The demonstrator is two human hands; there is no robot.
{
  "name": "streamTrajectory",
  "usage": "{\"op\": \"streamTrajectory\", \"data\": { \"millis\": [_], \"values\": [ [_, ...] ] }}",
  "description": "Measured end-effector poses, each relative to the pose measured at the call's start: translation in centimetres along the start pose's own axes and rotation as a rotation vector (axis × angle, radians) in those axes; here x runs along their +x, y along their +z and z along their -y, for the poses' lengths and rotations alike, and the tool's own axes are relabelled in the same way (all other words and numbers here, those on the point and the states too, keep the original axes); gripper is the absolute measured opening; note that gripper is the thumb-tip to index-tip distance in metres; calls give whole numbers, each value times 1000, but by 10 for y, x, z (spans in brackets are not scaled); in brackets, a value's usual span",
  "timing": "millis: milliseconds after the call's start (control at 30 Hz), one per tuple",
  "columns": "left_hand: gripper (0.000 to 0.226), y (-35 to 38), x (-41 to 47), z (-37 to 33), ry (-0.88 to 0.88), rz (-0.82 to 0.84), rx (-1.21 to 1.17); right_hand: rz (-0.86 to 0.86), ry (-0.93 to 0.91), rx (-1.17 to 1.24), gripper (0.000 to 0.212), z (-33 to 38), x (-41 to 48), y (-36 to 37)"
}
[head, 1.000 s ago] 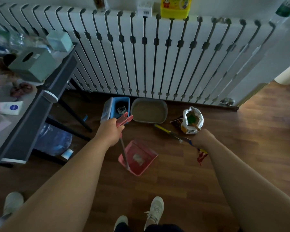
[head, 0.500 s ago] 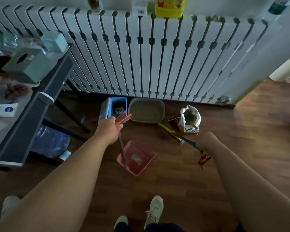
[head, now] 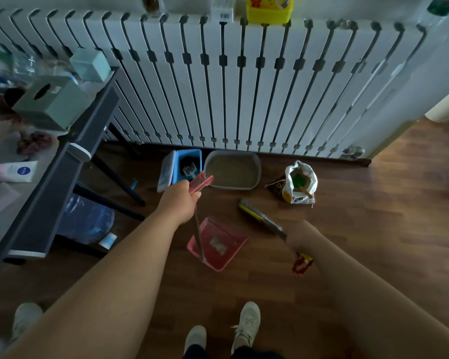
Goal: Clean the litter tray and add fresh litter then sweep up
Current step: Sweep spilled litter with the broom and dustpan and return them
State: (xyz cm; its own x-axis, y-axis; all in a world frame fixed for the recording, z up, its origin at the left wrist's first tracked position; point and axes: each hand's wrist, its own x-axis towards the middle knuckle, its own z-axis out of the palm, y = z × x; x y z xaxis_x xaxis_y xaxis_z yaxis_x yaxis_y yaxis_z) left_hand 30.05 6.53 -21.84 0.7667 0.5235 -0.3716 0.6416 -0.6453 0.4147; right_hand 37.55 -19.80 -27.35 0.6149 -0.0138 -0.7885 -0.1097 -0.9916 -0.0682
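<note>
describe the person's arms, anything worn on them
The left arm and right arm are bare as far as the view shows: no sleeves, watch or bands. The left grip and right grip wear no gloves; fingers are mostly hidden, so rings cannot be told.

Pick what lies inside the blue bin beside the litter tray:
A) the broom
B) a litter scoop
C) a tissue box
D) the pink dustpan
B: a grey slotted litter scoop rests inside the blue bin, which stands right beside the litter tray at the foot of the radiator.
</note>
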Motion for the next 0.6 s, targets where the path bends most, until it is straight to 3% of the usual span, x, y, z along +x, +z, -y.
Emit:
{"op": "streamTrajectory", "data": {
  "millis": [133,300,400,533,600],
  "values": [
    [21,-2,-4,7,-6,-1,-25,8,4,132,32,7,-19,-2],
    [19,-9,-15,26,9,6,-40,31,-21,190,3,13,-60,-8],
    [16,-18,-21,46,16,21,-93,-11,3,50,16,19,-83,-15],
    [16,-39,-31,76,43,48,-116,-67,12,78,23,31,-105,-21],
    [13,-50,-36,88,39,46,-105,-118,-13,235,28,33,-105,-14]
  ]
}}
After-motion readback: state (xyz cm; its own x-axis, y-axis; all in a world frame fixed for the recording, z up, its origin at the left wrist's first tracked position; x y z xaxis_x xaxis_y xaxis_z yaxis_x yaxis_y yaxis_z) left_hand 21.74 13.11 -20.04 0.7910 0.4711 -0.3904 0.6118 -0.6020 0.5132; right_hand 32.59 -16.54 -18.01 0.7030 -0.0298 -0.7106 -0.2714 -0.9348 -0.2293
